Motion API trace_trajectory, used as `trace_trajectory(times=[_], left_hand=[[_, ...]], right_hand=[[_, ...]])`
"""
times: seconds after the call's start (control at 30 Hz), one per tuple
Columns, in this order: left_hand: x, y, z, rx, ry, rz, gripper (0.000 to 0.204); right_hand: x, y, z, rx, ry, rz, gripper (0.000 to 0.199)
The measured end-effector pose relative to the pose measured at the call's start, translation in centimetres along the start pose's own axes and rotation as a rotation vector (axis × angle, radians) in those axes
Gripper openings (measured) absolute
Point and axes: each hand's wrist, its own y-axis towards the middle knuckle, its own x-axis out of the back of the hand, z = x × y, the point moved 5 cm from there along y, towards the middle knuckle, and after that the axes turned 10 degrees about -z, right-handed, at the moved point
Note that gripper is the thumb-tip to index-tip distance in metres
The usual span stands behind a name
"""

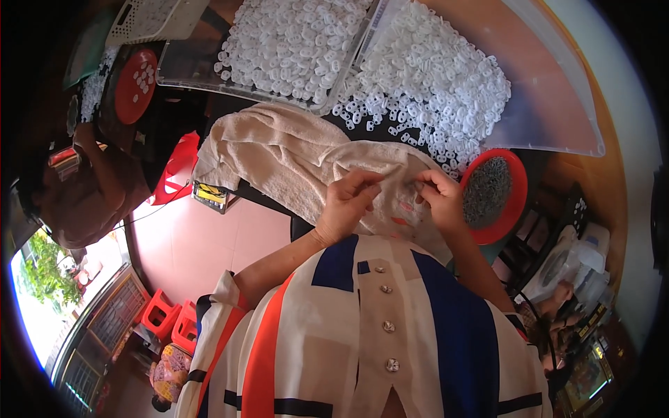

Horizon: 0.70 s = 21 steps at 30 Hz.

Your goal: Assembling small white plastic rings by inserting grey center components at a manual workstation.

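Observation:
My left hand [350, 204] is closed over a beige towel [279, 150], with thumb and fingers pinched together. Facing it a short way to the right, my right hand [440, 198] is also pinched. Whatever either hand holds is too small to make out. The towel lies bunched across the table's near edge, with orange and pink marks near my hands. Beyond it spreads a heap of small white plastic pieces with holes [439, 76]. Right beside my right hand stands a red bowl [517, 182] filled with small grey metal-looking parts [486, 191].
A clear plastic bin [209, 85] of similar white pieces stands at the far left of the heap. A clear sheet-like wall [557, 104] rises at the right. Another person [90, 181] works at the left by a red plate [134, 94]. Red stools [160, 313] stand lower left.

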Motion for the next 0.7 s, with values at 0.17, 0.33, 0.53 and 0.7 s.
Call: trace_trajectory(times=[0.17, 0.33, 0.53, 0.7], left_hand=[[-1.7, 1.0, -0.4, 0.217, 0.012, 0.131, 0.021], [-2.7, 1.1, -0.3, 0.413, -0.248, 0.236, 0.023], [-2.4, 1.2, 0.3, 0.496, -0.283, 0.203, 0.019], [-2.5, 1.6, 0.9, 0.524, -0.339, 0.194, 0.017]], right_hand=[[-1.2, -0.6, 2.3, -0.311, 0.339, 0.119, 0.011], [-1.9, -0.8, 3.1, -0.320, 0.426, 0.110, 0.011], [-2.3, -1.0, 4.4, -0.106, 0.214, 0.047, 0.010], [-1.8, -0.8, 5.9, 0.327, -0.011, -0.019, 0.012]])
